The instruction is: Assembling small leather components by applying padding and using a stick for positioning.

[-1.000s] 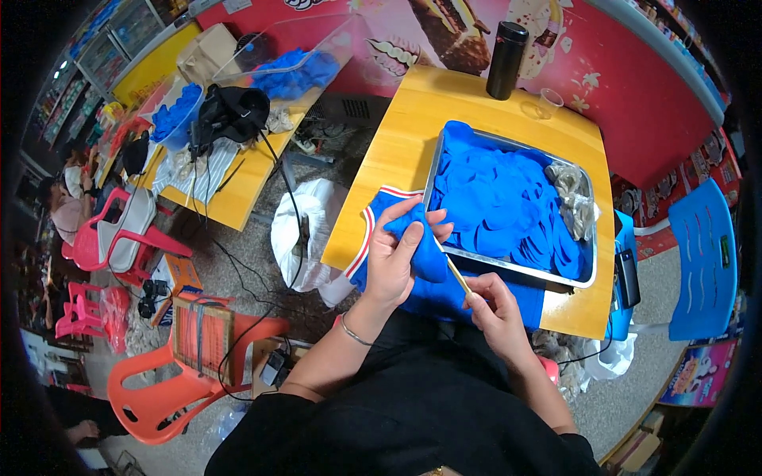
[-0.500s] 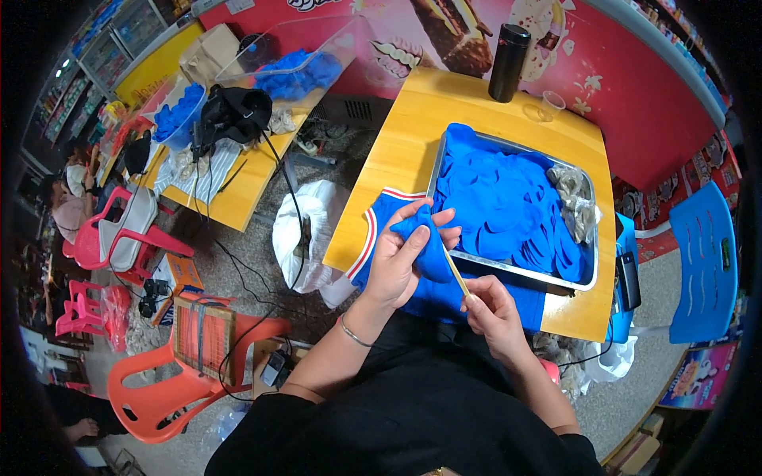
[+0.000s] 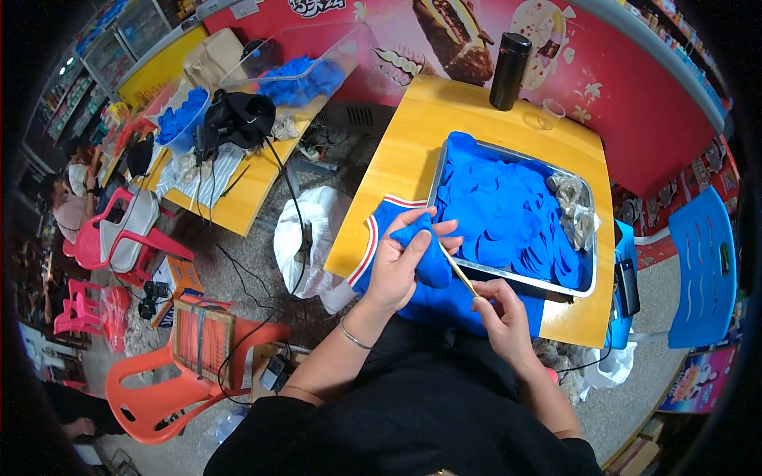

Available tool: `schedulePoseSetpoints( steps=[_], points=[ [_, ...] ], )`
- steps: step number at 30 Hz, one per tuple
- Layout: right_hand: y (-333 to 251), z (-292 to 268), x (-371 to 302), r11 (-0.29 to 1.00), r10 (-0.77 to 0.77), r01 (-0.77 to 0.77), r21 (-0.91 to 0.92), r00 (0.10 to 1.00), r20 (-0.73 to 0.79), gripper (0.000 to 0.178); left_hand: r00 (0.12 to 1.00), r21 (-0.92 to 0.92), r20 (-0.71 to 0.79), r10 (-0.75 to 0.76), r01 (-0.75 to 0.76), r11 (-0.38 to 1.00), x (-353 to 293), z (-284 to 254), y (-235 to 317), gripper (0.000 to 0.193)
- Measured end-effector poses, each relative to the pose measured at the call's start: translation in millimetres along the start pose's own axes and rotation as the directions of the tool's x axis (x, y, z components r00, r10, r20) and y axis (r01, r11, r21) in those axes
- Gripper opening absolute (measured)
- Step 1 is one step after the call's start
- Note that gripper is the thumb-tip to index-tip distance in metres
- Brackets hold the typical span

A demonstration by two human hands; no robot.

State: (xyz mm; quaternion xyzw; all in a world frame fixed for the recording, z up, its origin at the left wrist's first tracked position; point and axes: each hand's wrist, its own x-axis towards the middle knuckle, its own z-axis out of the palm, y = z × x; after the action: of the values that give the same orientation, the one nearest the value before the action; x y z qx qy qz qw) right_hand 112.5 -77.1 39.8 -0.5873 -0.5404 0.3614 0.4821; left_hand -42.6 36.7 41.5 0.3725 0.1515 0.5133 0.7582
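My left hand (image 3: 397, 270) pinches a soft blue piece (image 3: 432, 266), folded over between thumb and fingers. Between the thumb and fingertips of my right hand (image 3: 504, 321) is a thin, pale wooden-looking stick (image 3: 460, 275). Its upper end meets the blue piece; the tip is hidden there. Below both hands lies blue cloth (image 3: 516, 317) with red and white striped trim (image 3: 370, 246). Just beyond my hands a metal tray (image 3: 548, 287) holds a heap of flat, rounded blue pieces (image 3: 500, 206).
A greyish crumpled bundle (image 3: 570, 202) sits at the tray's right side. On the yellow table (image 3: 429, 103) stand a black bottle (image 3: 509, 71) and a clear cup (image 3: 552, 113). A white sack (image 3: 305, 230) is left of the table, a blue chair (image 3: 702, 270) right.
My right hand has shifted slightly right and down, and the stick now shows at a different angle. My left hand keeps its grip on the blue piece. The whole view has shifted slightly.
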Motion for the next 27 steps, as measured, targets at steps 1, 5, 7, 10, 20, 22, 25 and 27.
schedulePoseSetpoints(
  steps=[1,5,7,10,20,22,25,27],
  points=[
    [0,1,-1,0.99,0.077,-0.082,0.116,0.996,0.045,0.018,1.0,0.001,0.002,0.0,0.0,1.0,0,1,-2,0.031],
    [-5,6,0,0.892,0.224,-0.274,0.361,0.959,0.174,0.017,0.999,-0.078,-0.046,-0.009,0.006,0.997,-1,2,-5,0.029],
    [-7,6,0,0.816,0.284,-0.36,0.452,0.931,0.228,0.017,0.997,-0.114,-0.073,-0.023,0.015,0.993,0,2,-6,0.027],
    [-3,6,-1,0.708,0.316,-0.434,0.558,0.9,0.3,0.017,0.995,-0.137,-0.074,-0.063,0.053,0.989,0,0,-5,0.025],
    [11,-15,7,0.995,0.041,-0.053,0.081,0.989,0.141,0.018,0.999,-0.113,0.016,-0.034,0.036,0.993,-4,-4,-5,0.039],
    [4,-11,8,0.998,0.058,-0.061,0.032,0.994,0.092,0.018,0.999,-0.131,0.042,-0.022,0.027,0.991,-4,-6,-7,0.038],
    [-2,-3,7,0.998,-0.002,0.004,-0.065,1.0,0.029,0.017,1.0,-0.071,-0.021,0.012,-0.013,0.997,-3,-7,-10,0.038],
    [-2,1,8,0.994,-0.04,0.04,-0.103,0.999,0.004,0.017,0.994,-0.044,-0.061,0.089,-0.092,0.995,-3,-7,-12,0.037]
  ],
)
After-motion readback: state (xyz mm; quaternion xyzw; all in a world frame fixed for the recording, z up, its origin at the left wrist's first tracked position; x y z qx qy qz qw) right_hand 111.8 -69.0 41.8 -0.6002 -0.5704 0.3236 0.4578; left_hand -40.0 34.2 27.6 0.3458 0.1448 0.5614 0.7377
